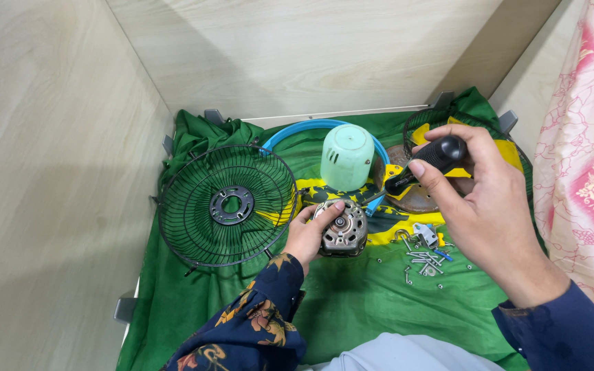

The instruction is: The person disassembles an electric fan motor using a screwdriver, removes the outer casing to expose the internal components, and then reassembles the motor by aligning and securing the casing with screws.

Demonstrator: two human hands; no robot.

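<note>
green cloth (352, 302) w/ loose screws (424, 261)

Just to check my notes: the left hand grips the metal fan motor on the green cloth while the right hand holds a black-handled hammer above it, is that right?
Not quite. The head view shows the right hand holding a black-handled screwdriver, not a hammer. The left hand does grip the fan motor on the green cloth.
</note>
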